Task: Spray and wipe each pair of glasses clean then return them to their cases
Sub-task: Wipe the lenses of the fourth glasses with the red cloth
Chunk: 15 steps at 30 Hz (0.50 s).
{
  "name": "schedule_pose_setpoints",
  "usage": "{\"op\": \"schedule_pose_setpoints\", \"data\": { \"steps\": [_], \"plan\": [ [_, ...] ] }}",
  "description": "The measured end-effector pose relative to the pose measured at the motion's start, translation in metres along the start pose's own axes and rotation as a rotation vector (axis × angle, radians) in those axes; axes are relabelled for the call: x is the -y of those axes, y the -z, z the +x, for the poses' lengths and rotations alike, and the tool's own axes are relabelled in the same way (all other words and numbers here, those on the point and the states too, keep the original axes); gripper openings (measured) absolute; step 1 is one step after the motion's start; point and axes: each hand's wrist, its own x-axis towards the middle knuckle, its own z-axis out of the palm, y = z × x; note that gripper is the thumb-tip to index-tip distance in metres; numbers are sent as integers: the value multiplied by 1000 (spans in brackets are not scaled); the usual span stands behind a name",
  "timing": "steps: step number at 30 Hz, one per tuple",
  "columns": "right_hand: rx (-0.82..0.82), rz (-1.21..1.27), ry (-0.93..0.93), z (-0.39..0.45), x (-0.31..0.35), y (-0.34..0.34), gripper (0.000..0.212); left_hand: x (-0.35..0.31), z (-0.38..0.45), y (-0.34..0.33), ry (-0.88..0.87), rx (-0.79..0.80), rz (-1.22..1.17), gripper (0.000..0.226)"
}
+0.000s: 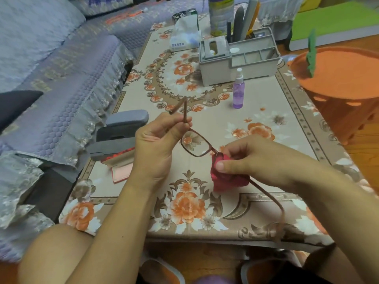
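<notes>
Brown-framed glasses (196,145) sit at the centre of the frame, held above the flowered tablecloth (266,128) between my two hands. My left hand (155,144) curls its fingers around the frame's end by one lens, where a temple arm points up and away from me; that lens shows clear, with the cloth pattern visible through it. My right hand (252,158) pinches a red cloth (227,177) over the other lens, thumb on the near side, fingers behind, so that lens is hidden. The second temple arm trails from under the cloth toward the lower right of the frame. A purple spray bottle (238,92) stands upright in the upper middle, just in front of a grey desk organiser (238,58). A grey glasses case (121,134) lies open at centre left, beside my left hand, with a red case (121,167) partly under it.
</notes>
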Motion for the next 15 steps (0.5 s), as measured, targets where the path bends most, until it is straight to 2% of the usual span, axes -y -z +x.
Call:
{"op": "schedule_pose_setpoints", "data": {
  "steps": [4,8,11,13,15],
  "plan": [
    [50,232,10,-2,2,-3,18,1,1,0,14,-25,-17,19],
    [124,365,-22,-3,3,-1,34,2,0,2,23,-22,-23,20],
    [121,525,-59,-1,-2,9,42,3,0,4,38,-30,-20,23],
    [139,590,-77,-1,-3,14,40,3,0,5,47,-34,-8,25],
    [136,598,-94,-1,-3,15,28,4,0,6,50,-31,2,26]
  ]
}}
